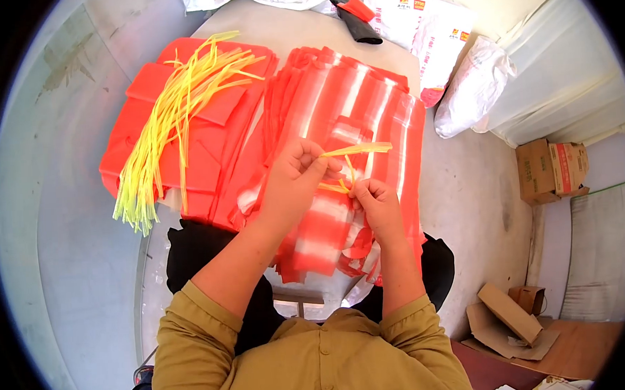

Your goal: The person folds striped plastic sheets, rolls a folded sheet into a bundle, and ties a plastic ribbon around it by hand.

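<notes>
Both hands are over a stack of red plastic bags with whitish stripes (328,226). My left hand (300,173) is closed around a yellow plastic strip (366,148), one end of which sticks out to the right above the fingers. My right hand (375,200) pinches a thinner part of the strip lower down, where it bends into a loop between the hands. Some of the strip is hidden behind the left fingers. To the left, a loose bundle of yellow strips (176,107) lies across a folded pile of red bags (142,126).
White printed sacks (438,36) and a tied white sack (476,83) stand along the far side. A black-and-red item (357,19) lies at the table's (249,23) far end. Cardboard boxes (537,170) sit at the right, with opened cardboard (506,326) lower down.
</notes>
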The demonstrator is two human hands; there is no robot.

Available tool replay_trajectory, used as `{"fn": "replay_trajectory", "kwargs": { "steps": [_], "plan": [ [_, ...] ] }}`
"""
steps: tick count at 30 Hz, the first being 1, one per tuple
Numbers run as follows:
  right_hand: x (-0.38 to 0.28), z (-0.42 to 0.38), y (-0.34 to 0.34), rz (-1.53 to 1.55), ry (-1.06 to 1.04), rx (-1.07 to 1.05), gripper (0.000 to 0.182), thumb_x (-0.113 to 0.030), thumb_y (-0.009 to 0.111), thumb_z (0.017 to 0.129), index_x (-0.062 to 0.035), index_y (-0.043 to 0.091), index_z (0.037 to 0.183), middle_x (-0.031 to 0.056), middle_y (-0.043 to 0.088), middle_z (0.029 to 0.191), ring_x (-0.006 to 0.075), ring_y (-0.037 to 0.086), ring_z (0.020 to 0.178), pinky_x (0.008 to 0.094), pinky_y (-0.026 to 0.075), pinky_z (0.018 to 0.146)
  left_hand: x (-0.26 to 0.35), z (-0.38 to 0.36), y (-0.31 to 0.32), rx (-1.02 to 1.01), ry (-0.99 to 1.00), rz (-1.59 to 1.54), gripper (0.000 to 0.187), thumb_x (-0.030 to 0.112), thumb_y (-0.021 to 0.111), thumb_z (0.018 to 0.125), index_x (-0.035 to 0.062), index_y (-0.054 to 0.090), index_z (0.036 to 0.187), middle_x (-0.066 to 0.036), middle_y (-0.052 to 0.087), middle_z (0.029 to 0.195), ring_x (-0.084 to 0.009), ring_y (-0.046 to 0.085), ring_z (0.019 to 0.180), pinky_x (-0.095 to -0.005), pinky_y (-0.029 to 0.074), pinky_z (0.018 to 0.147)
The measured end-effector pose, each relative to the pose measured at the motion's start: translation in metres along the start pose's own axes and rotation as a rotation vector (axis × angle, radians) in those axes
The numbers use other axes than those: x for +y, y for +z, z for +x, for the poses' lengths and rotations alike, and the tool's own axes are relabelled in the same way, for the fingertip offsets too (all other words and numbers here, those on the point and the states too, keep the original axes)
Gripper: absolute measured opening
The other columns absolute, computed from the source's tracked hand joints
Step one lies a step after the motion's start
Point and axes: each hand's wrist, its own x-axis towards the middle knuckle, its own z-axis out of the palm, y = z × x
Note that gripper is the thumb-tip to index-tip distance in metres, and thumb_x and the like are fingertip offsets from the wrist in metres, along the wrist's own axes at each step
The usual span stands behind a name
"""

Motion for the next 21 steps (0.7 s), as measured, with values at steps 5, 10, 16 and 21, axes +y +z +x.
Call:
{"fn": "replay_trajectory", "kwargs": {
  "steps": [5, 10, 16, 21],
  "plan": [
    [0.003, -0.001, 0.001, -0.046, 0.003, 0.013, 0.022, -0.014, 0.063, 0.103, -0.0018, 0.067, 0.086, -0.0001, 0.064, 0.077, 0.0065, 0.056, 0.067, 0.0227, 0.045, 0.063, -0.005, 0.002, 0.000, 0.045, -0.012, -0.012, 0.002, 0.004, 0.055, 0.105, 0.0053, 0.055, 0.107, -0.010, 0.072, 0.099, -0.0169, 0.071, 0.093, -0.0321, 0.058, 0.088],
    [0.010, -0.001, 0.009, -0.141, -0.069, 0.046, 0.013, -0.012, 0.070, 0.098, -0.0003, 0.071, 0.101, 0.0016, 0.069, 0.083, 0.0086, 0.062, 0.074, 0.0263, 0.050, 0.068, 0.000, -0.001, 0.006, -0.114, 0.015, 0.072, 0.004, 0.001, 0.055, 0.104, 0.0047, 0.055, 0.106, -0.009, 0.072, 0.100, -0.0152, 0.070, 0.096, -0.0300, 0.056, 0.087],
    [0.028, -0.004, 0.014, -0.262, -0.177, 0.060, 0.021, -0.013, 0.070, 0.098, 0.0014, 0.072, 0.112, 0.0060, 0.073, 0.094, 0.0134, 0.067, 0.085, 0.0297, 0.053, 0.075, 0.003, -0.012, 0.014, -0.366, -0.001, 0.146, 0.008, 0.001, 0.057, 0.103, 0.0033, 0.059, 0.111, -0.007, 0.070, 0.101, -0.0133, 0.069, 0.098, -0.0287, 0.055, 0.086],
    [0.009, -0.011, 0.019, -0.271, -0.139, 0.069, 0.015, -0.009, 0.065, 0.101, 0.0011, 0.070, 0.110, 0.0058, 0.069, 0.095, 0.0127, 0.065, 0.087, 0.0281, 0.053, 0.077, 0.016, -0.005, 0.018, -0.183, -0.035, 0.432, 0.031, -0.002, 0.063, 0.089, 0.0058, 0.066, 0.119, -0.009, 0.070, 0.097, -0.0177, 0.068, 0.088, -0.0319, 0.055, 0.078]
  ]
}}
